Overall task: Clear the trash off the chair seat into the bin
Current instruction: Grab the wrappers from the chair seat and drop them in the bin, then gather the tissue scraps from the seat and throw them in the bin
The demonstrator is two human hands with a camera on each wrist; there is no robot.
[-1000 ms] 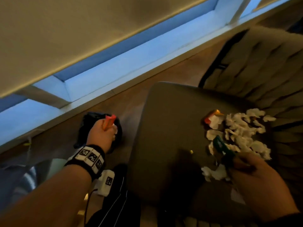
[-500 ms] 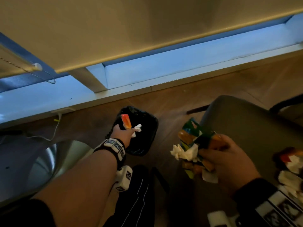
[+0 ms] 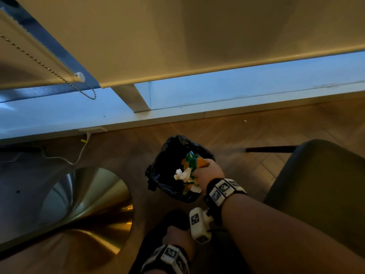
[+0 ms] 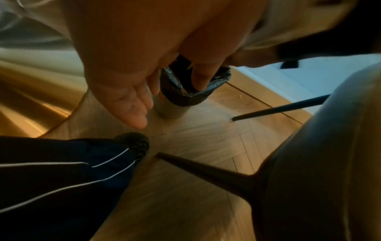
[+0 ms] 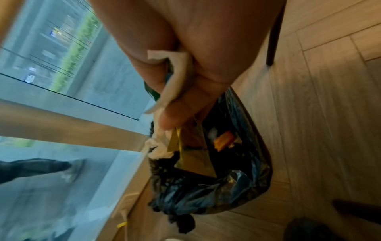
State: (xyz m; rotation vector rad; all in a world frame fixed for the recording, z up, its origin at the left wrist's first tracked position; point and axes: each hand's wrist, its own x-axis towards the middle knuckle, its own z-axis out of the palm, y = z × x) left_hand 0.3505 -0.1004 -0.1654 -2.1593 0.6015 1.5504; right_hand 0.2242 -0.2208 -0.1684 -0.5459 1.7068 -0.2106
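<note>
Black plastic lines the bin (image 3: pixel 158 175), which stands on the floor at 12 o'clock from our feet. Our right hand (image 3: pixel 207 173) hovers over its mouth, clenched around a bundle of trash (image 3: pixel 189 169): a green-and-orange wrapper and white tissue. Our left hand (image 4: pixel 123 97) hangs released and empty at 6 o'clock. We judge this the dropping step; next we loosen the fingers, then reach for the chair seat (image 3: pixel 320 175) at 3 o'clock.
</note>
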